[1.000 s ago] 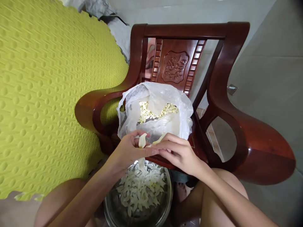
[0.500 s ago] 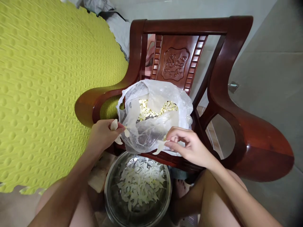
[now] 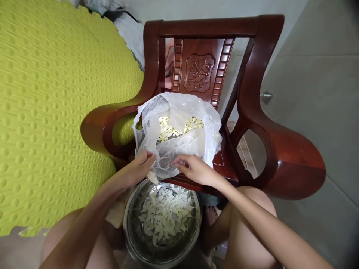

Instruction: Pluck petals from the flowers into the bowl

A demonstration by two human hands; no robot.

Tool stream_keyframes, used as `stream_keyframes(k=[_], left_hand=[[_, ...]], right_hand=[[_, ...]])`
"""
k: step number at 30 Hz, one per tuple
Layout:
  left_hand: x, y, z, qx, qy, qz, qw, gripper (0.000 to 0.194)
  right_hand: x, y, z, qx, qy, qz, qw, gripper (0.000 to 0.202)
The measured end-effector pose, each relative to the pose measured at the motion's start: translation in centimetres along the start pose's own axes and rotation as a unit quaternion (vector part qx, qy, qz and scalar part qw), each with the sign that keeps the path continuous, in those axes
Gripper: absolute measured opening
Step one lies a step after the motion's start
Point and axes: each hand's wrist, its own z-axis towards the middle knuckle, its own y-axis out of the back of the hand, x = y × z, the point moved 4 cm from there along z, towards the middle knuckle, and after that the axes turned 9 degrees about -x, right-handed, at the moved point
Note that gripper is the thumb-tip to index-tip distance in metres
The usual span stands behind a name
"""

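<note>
My left hand (image 3: 143, 166) is closed, thumb and fingers pressed together, at the front left edge of a white plastic bag (image 3: 213, 130). A pale flower petal (image 3: 153, 178) hangs just under its fingertips. Close to the bag's front, my right hand (image 3: 193, 169) has its fingers curled toward the thumb; whatever may be between them is hidden. Inside the bag lie yellowish-white flowers (image 3: 167, 130). Below both hands stands a round metal basin (image 3: 129, 231) with a heap of white petals (image 3: 166, 216) in it.
The bag rests on the seat of a dark red wooden armchair (image 3: 207, 27) with a carved back. A yellow textured foam mat (image 3: 56, 112) rises on the left. Tiled wall (image 3: 316, 97) is at the right. My knees flank the basin.
Both hands have moved inward, closer together, over the basin's far rim. The petal seen at my right fingertips is no longer visible there. The view has shifted slightly.
</note>
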Motion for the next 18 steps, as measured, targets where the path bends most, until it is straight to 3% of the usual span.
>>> stream_keyframes(k=[5, 8, 12, 18], left_hand=[[-1.2, -0.8, -0.4, 0.02, -0.09, 0.016, 0.996, 0.029], [-2.0, -1.2, -0.6, 0.009, -0.126, -0.033, 0.991, 0.022], [-3.1, -1.4, -1.5, -0.033, -0.08, -0.132, 0.988, 0.02], [-2.9, -1.4, -1.9, -0.048, -0.009, -0.244, 0.969, 0.019]], right_hand=[[-0.8, 0.3, 0.8, -0.031, -0.02, 0.081, 0.996, 0.02], [-0.5, 0.5, 1.1, -0.052, -0.026, 0.14, 0.988, 0.019], [0.8, 1.4, 1.2, -0.066, -0.053, 0.231, 0.969, 0.017], [2.3, 1.3, 1.2, -0.004, -0.027, 0.332, 0.943, 0.022]])
